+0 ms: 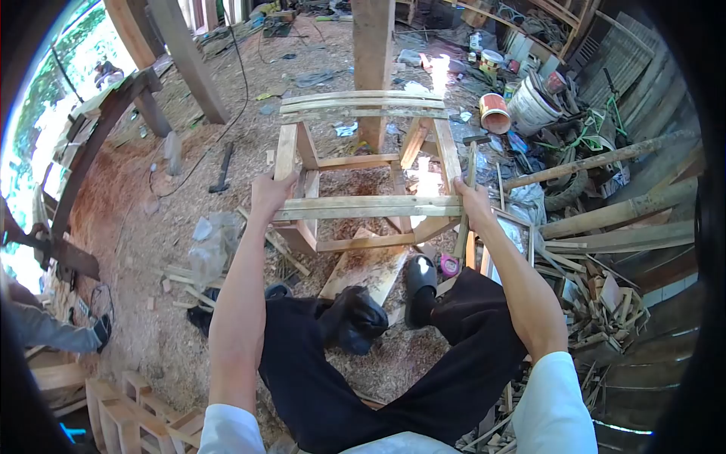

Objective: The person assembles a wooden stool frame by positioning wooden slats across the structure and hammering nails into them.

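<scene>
A small wooden frame (367, 208), with slats across its near and far top edges, stands upright in front of my knees. My left hand (271, 195) is wrapped round its near left corner, where the near top slat meets the side rail. At the near right corner my right hand (475, 204) grips the same frame. Beside my right hand lies a long-handled hammer (469, 178), its handle running down past the frame's right side. Below the near slat, a flat board (365, 274) lies on the ground between my feet.
A pink tape measure (449, 265) lies by my right shoe. Another hammer (222, 168) is on the ground at left. A post (373, 68) rises behind the frame. Buckets (534, 106) and scrap wood (605, 303) are at right. Another person's leg (57, 330) shows at left.
</scene>
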